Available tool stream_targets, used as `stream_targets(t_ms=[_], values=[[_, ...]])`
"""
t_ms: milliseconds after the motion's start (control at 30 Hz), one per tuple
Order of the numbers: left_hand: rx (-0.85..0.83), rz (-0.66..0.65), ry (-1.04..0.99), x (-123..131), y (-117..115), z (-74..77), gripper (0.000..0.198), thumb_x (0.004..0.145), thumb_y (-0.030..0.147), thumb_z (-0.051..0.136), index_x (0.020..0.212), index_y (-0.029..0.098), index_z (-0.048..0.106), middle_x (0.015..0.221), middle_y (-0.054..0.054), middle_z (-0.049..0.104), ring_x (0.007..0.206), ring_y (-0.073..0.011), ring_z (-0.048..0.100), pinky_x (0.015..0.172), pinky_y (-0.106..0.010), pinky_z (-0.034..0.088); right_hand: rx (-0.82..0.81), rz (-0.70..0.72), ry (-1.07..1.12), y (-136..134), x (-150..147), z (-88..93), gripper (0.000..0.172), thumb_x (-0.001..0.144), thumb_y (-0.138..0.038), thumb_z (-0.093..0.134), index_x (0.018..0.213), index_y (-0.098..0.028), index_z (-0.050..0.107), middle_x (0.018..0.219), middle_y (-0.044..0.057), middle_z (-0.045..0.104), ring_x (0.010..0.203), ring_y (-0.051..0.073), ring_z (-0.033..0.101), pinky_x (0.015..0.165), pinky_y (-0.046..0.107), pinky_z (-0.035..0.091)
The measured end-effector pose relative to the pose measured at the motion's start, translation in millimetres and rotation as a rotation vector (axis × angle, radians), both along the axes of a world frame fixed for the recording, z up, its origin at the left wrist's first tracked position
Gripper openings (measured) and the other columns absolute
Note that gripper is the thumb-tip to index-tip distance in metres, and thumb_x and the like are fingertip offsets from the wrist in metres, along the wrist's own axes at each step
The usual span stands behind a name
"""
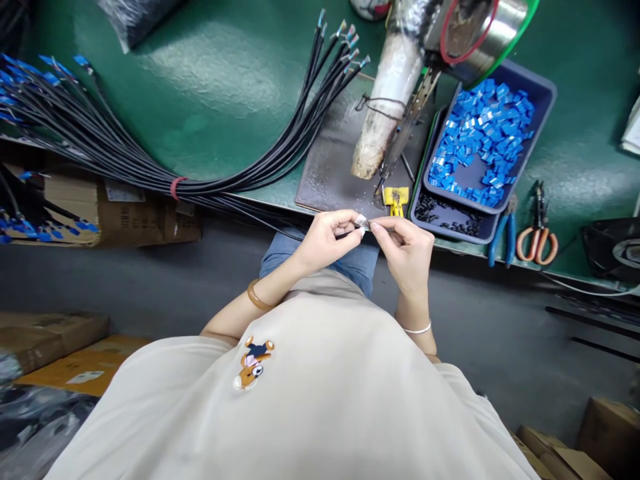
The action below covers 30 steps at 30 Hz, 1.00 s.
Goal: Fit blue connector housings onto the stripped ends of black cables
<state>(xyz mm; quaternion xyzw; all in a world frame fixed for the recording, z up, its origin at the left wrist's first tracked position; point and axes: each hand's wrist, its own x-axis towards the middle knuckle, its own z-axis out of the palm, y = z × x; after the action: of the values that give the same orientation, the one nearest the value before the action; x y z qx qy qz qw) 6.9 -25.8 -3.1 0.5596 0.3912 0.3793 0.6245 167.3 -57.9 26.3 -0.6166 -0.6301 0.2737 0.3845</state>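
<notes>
My left hand (327,239) pinches a black cable close to its stripped end, in front of the table edge. Facing it, my right hand (407,250) has thumb and forefinger closed at the thin wires (365,227) of that same end. The fingertips hide most of the wires. A bundle of black cables (240,175), tied with a red band (176,187), lies along the table to the left. Its near ends show bare coloured wires, while many far ends carry blue connectors (50,77). Just beyond my hands is a yellow tool part (396,198) on a dark metal plate (330,157).
A grey tray of blue connectors (480,133) overlaps another tray with small black parts (450,217). Blue-handled pliers (503,237) and orange-handled pliers (537,240) lie right of them. A wrapped machine arm (385,100) rises over the plate. Cardboard boxes (145,220) stand below the table at left.
</notes>
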Motion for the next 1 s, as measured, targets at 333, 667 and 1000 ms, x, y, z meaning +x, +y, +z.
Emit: stream_targets(t_ms=[333,667,1000], values=[[-0.162,-0.006,-0.081,-1,4,6.9,0.023,0.072,0.017,0.064,0.088,0.018,0.048,0.052,0.008,0.051,0.045,-0.0058,0.045,0.048,-0.019,0.034,-0.082,0.017,0.095,3,3,-4.5,0.024,0.087,-0.037,0.065,0.073,-0.018,0.064,0.064,-0.004,0.057,0.05,0.004,0.03,0.05,0.024,0.025],[-0.155,-0.061,-0.098,0,6,3.4,0.021,0.074,0.015,0.062,0.089,0.018,0.048,0.054,0.008,0.054,0.046,-0.0051,0.048,0.049,-0.018,0.037,-0.252,0.121,0.333,9,13,-12.0,0.011,0.077,-0.026,0.069,0.074,-0.018,0.061,0.058,-0.008,0.044,0.044,0.002,0.021,0.044,0.023,0.013],[-0.224,-0.064,-0.194,1,10,7.4,0.021,0.076,0.031,0.073,0.079,0.013,0.063,0.058,0.003,0.054,0.05,-0.0033,0.045,0.05,-0.017,0.034,-0.001,-0.051,0.279,6,18,-3.9,0.009,0.083,-0.03,0.07,0.086,-0.022,0.073,0.08,-0.001,0.064,0.049,0.004,0.032,0.047,0.025,0.022]])
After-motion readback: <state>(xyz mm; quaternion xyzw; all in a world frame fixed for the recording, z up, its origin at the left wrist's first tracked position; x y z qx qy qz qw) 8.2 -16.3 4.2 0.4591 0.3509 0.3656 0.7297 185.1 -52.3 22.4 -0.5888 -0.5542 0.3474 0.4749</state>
